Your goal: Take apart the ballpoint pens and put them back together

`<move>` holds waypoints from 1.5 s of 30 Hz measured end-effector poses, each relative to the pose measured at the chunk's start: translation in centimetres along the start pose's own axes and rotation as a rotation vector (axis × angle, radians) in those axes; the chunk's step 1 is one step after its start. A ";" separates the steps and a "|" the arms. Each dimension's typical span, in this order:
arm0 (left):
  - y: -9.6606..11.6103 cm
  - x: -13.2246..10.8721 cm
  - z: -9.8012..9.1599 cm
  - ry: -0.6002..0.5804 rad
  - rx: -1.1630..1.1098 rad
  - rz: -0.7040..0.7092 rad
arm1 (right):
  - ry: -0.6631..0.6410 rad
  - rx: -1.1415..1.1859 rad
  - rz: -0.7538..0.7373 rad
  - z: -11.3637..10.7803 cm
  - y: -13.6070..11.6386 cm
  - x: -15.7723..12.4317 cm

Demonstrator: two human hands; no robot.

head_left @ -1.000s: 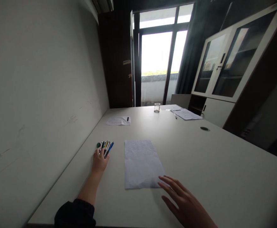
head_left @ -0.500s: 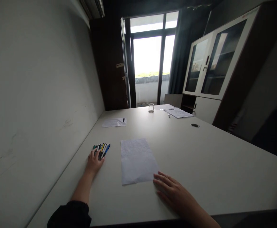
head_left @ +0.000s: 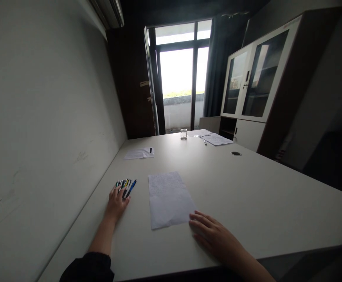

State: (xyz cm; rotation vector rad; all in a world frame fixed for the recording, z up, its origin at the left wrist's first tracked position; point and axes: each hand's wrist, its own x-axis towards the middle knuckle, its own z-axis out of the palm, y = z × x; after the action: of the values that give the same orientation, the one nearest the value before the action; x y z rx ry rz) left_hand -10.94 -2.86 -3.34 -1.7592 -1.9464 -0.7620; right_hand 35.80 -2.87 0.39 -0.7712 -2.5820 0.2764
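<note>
A bunch of pens in several colours, a blue one at the right, lies side by side on the left of the white table. My left hand is over their near ends, fingers bent across them and thumb against the right side; its fingers partly hide the pens. To the right of them a sheet of paper with faint writing on its upper part lies flat. My right hand rests at the sheet's lower right corner, fingers stretched out, holding nothing.
A glass jar stands near the table's far edge. Beside it are papers and a single pen. Another sheet lies far left, close to the wall. A round cable hole is at the right.
The view has turned slightly to the right. My left fingers reach a little farther over the pens, and the pens' spacing has shifted slightly. My right hand stays by the sheet's corner.
</note>
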 end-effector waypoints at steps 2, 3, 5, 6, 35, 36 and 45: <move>1.4 -0.1 -1.0 0.011 -0.035 0.056 | -0.022 -0.010 0.001 -0.1 -0.1 0.0; 2.5 -0.2 -1.6 0.004 -0.062 0.087 | -0.030 -0.013 -0.001 -0.1 -0.1 0.0; 5.2 -0.7 -2.9 -0.046 -0.133 0.157 | -0.030 -0.012 -0.007 -0.1 -0.1 0.0; 6.8 -1.1 -3.6 -0.099 -0.173 0.205 | -0.023 -0.007 -0.011 -0.1 -0.1 -0.1; 13.3 -4.1 -6.9 -0.411 -0.216 0.551 | -0.046 0.055 -0.033 -2.0 1.1 2.4; 13.7 -3.6 -6.8 -0.415 -0.215 0.578 | -0.059 0.060 -0.046 -2.2 1.3 3.2; 15.8 0.3 -3.4 -0.466 -0.207 0.612 | -0.170 0.085 -0.114 -0.5 2.3 8.6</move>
State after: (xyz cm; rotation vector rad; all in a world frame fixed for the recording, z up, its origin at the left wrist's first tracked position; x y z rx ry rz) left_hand 4.49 -3.91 1.43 -2.6587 -1.4449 -0.3617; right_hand 30.63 3.91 3.05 -0.5910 -2.7410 0.4305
